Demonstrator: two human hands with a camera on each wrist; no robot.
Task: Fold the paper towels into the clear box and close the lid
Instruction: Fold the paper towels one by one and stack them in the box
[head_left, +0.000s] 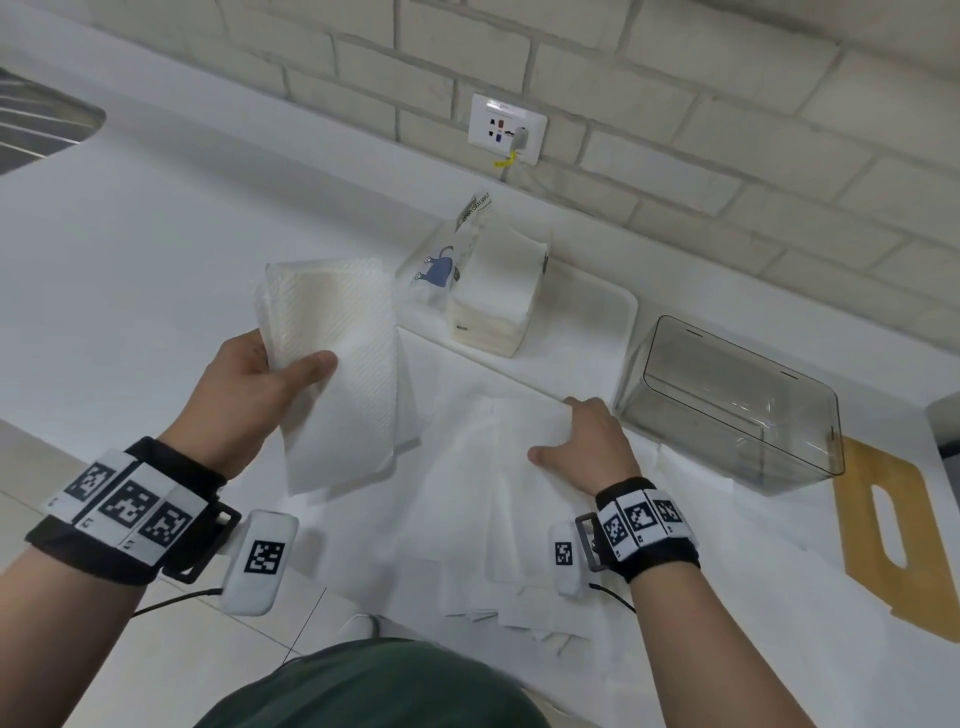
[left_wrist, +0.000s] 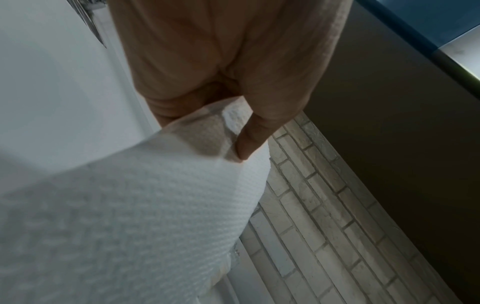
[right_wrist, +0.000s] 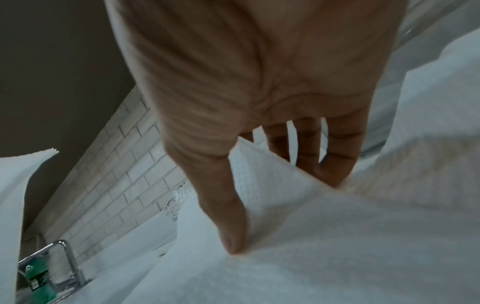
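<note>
Legible writing is scarce. The torn wrapper (head_left: 449, 249) of the towel pack (head_left: 493, 296) carries a blue cartoon animal and a printed strip along its raised flap (the letters are too small to read). The wristbands (head_left: 124, 501) on both wrists bear black-and-white square markers, not text.

The left hand (head_left: 249, 400) is raised above the counter (head_left: 156, 270) and grips a folded towel (head_left: 337, 358) at its lower left edge, thumb on the near face and fingers behind it. The left wrist view shows the thumb (left_wrist: 249, 139) pressed into the embossed sheet (left_wrist: 130, 216). The towel hangs from this grip, its lower end just above the counter.

The right hand (head_left: 582, 447) lies on the spread towels (head_left: 467, 499) that cover the counter in front of the person. In the right wrist view the thumb (right_wrist: 228, 226) and fingers (right_wrist: 335, 160) take up a raised ridge of sheet (right_wrist: 311, 246) between them, so the hand holds a fold of towel.

The box (head_left: 732, 410) stands open on the counter just right of the right hand, its nearest corner close to the fingertips without touching them. It holds nothing. A white tray (head_left: 597, 317) under the pack lies behind the hand, touching or nearly touching the box. A wooden board (head_left: 893, 535) lies at the right edge, near the box. A wall socket (head_left: 506, 127) sits on the brick wall behind the pack.
</note>
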